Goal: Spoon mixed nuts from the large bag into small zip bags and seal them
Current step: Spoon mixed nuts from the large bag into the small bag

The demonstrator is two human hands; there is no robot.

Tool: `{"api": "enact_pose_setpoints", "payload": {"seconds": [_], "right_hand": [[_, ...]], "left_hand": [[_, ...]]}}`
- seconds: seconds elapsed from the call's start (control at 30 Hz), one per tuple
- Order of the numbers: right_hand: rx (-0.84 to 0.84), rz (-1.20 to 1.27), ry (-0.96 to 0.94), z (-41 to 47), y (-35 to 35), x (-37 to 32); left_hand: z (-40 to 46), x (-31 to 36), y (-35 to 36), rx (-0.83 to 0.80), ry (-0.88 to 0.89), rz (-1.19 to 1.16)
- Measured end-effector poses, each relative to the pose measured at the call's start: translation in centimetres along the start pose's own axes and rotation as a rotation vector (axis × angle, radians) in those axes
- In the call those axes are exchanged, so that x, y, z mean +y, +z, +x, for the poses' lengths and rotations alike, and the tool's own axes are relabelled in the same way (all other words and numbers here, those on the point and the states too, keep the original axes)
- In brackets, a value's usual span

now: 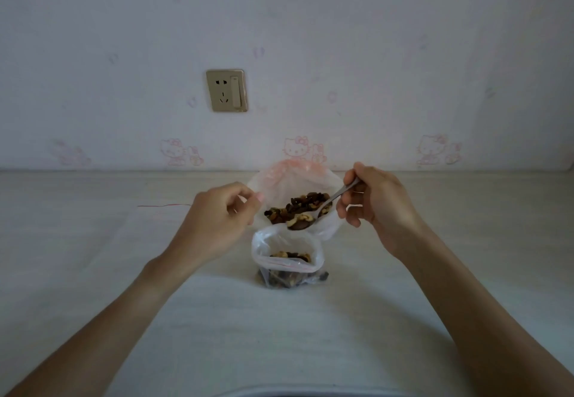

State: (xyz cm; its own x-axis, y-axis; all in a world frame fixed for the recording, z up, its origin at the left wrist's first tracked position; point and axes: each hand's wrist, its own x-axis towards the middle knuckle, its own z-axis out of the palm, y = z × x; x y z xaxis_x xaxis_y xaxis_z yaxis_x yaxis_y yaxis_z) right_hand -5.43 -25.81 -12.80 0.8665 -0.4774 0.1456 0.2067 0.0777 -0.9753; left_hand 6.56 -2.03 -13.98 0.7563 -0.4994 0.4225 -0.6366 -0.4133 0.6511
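The large clear bag [292, 179] stands open near the wall, with mixed nuts [302, 205] inside. My left hand [222, 210] pinches its left rim. My right hand [372, 198] holds a metal spoon [329, 202] by the handle. The spoon's bowl, loaded with nuts, hovers between the large bag's front rim and the mouth of the small zip bag [287, 261]. That small bag stands open in front, partly filled with nuts, its red zip strip facing me.
A pale table [93, 257] runs back to a wall with faint pink cartoon prints. A wall socket with a switch [226, 90] sits above and left of the bags. A thin red thread [164, 205] lies on the table to the left.
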Motion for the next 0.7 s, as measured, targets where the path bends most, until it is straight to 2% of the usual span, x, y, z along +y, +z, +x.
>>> {"api": "enact_pose_setpoints", "payload": {"seconds": [0.07, 0.17, 0.27, 0.43, 0.57, 0.7], "right_hand": [[-0.024, -0.059, -0.016, -0.3, 0.3, -0.1], [-0.07, -0.234, -0.108, -0.9, 0.9, -0.1], [-0.125, -0.448, -0.328, -1.7, 1.4, -0.2], [-0.218, -0.69, -0.659, -2.9, 1.7, -0.7], [-0.212, -0.69, -0.752, -3.2, 1.8, -0.8], [-0.115, -0.515, -0.719, -2.9, 1.9, -0.6]], "left_hand": [[-1.2, 0.1, 0.3, -0.129, -0.049, 0.014], [-2.3, 0.4, 0.9, -0.212, -0.083, -0.025], [-2.7, 0.6, 1.1, -0.207, -0.109, -0.139], [-3.2, 0.4, 1.2, -0.183, -0.155, -0.195], [-3.3, 0.6, 1.3, -0.161, -0.159, -0.196], [-3.2, 0.6, 1.3, -0.137, -0.14, -0.181]]}}
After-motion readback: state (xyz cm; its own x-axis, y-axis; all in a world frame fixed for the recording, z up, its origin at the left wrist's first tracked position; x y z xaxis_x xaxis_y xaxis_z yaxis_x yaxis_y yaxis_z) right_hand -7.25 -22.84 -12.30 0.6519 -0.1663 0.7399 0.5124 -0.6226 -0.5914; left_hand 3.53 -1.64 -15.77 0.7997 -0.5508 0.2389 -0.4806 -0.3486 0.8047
